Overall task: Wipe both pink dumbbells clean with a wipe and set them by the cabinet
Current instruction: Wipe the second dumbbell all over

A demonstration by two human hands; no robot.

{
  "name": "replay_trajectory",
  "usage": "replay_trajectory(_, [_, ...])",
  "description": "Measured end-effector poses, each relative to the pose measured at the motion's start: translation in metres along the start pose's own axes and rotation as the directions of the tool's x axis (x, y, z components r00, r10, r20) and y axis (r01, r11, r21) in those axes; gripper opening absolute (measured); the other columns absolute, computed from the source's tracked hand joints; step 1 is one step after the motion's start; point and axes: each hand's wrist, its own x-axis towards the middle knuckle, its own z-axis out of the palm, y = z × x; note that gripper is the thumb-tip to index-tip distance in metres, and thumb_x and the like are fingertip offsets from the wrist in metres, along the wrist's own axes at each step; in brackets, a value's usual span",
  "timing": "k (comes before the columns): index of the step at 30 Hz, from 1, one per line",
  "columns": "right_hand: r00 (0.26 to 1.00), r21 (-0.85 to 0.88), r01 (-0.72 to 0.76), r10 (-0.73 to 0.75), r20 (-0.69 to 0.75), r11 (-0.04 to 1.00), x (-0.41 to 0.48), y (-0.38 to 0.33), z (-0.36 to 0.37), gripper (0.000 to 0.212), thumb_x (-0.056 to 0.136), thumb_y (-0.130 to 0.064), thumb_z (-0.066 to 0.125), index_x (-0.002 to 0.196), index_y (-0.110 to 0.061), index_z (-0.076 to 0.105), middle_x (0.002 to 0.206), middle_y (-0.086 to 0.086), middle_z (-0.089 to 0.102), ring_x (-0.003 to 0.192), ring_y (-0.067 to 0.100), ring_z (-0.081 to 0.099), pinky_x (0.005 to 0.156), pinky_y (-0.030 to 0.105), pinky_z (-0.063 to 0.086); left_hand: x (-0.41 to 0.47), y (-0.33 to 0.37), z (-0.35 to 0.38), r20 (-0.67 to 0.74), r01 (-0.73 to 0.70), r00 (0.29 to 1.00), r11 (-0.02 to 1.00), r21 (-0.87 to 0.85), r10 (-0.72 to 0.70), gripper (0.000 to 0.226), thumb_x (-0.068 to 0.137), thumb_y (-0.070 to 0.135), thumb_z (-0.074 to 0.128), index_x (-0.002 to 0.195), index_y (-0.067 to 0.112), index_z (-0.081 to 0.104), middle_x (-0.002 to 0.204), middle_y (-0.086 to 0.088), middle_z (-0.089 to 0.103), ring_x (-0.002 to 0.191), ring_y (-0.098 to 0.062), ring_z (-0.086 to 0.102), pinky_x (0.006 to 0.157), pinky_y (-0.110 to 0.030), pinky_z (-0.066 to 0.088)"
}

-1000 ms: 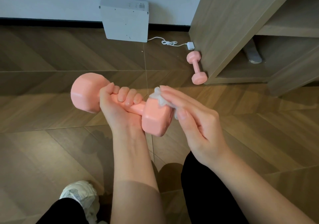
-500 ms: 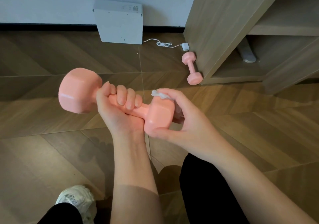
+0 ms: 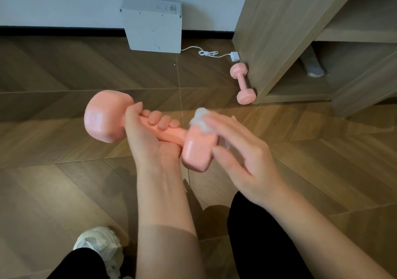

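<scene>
L hand (image 3: 150, 139) clenched on handle of pink hex-head dumbbell (image 3: 103, 117), steadying it mid-air. R hand (image 3: 242, 156), fingers flat, presses crumpled white wipe (image 3: 202, 119) on its head. 2nd pink dumbbell (image 3: 242, 83) on floor (image 3: 64, 74), touching wood cabinet (image 3: 268, 31) side.

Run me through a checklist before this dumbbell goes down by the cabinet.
1. Grip: left hand has its fingers curled round the handle of the held dumbbell: ok.
2. Contact: right hand presses the wipe on the right-side head: ok.
3. Whole surface wiped: cannot tell.
4. First one placed: other dumbbell lies beside the cabinet: ok.
5. Landing spot: bare floor to its left: ok.
6. Obstacles: charger lies beyond that dumbbell's far end, off the spot: ok.
</scene>
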Motion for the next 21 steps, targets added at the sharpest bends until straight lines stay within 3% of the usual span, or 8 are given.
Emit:
replay_trajectory(1, [0.999,0.074,-0.043,0.044,-0.012,0.996,0.001,0.001,-0.001,0.040,0.098,-0.024,0.047,0.135,-0.011,0.051,0.142,0.000,0.051,0.135,0.010,0.043,0.110,0.037,0.039,0.000,0.001,-0.001,0.018,-0.017,1.000,1.000,0.002,0.017,0.027,0.088,0.018,0.053,0.066,0.018,0.039,0.050,0.008,0.031,0.040,-0.009,0.029,0.042,-0.020,0.033])
replay_trajectory(3, [0.998,0.120,0.012,-0.005,-0.058,0.993,0.003,-0.002,0.002,0.040,0.098,-0.020,0.045,0.132,-0.002,0.053,0.140,0.007,0.053,0.133,0.016,0.046,0.106,0.029,0.042,0.000,0.003,0.001,0.065,-0.028,0.997,1.000,-0.002,0.028,0.027,0.086,0.016,0.052,0.063,0.019,0.038,0.050,0.008,0.030,0.040,-0.009,0.027,0.042,-0.021,0.032])
replay_trajectory(6, [0.990,0.136,0.108,-0.094,-0.109,0.985,0.002,-0.002,0.007,0.035,0.097,-0.013,0.043,0.124,0.003,0.059,0.134,0.014,0.057,0.131,0.023,0.050,0.105,0.038,0.043,-0.001,0.003,0.002,0.086,-0.008,0.996,1.000,-0.018,0.010,0.030,0.085,0.015,0.050,0.059,0.019,0.037,0.049,0.009,0.028,0.039,-0.009,0.026,0.040,-0.021,0.031])
replay_trajectory(10, [0.987,0.223,-0.066,0.096,-0.128,0.973,0.008,-0.001,0.006,0.032,0.098,-0.014,0.040,0.121,-0.007,0.061,0.126,0.003,0.063,0.122,0.012,0.056,0.098,0.024,0.045,-0.004,0.000,-0.001,0.091,0.015,0.996,1.000,-0.007,-0.014,0.031,0.086,0.014,0.048,0.057,0.019,0.037,0.048,0.008,0.027,0.038,-0.009,0.025,0.040,-0.021,0.030])
replay_trajectory(14, [0.985,0.194,0.088,-0.056,-0.163,0.977,0.004,-0.002,0.008,0.034,0.097,-0.011,0.040,0.120,0.002,0.061,0.126,0.011,0.063,0.124,0.021,0.056,0.101,0.035,0.046,-0.005,0.005,0.000,0.109,0.047,0.993,0.998,-0.044,-0.042,0.033,0.086,0.014,0.048,0.056,0.020,0.035,0.047,0.009,0.027,0.039,-0.008,0.025,0.040,-0.021,0.030])
replay_trajectory(18, [0.963,0.392,-0.221,0.262,-0.055,0.893,0.008,0.003,0.008,0.035,0.102,-0.018,0.034,0.123,-0.011,0.061,0.123,0.000,0.067,0.119,0.014,0.059,0.095,0.028,0.048,-0.010,0.005,0.000,0.193,0.055,0.980,0.998,-0.015,-0.052,0.032,0.086,0.016,0.047,0.057,0.020,0.034,0.044,0.010,0.027,0.037,-0.007,0.026,0.039,-0.020,0.031])
replay_trajectory(21, [0.937,0.568,-0.307,0.348,0.039,0.763,0.009,0.004,0.003,0.035,0.102,-0.025,0.034,0.116,-0.017,0.065,0.112,-0.005,0.071,0.109,0.010,0.064,0.084,0.018,0.049,-0.009,0.008,0.002,0.254,0.116,0.961,0.993,-0.010,-0.110,0.035,0.087,0.016,0.047,0.054,0.021,0.035,0.042,0.011,0.028,0.036,-0.006,0.026,0.038,-0.020,0.030])
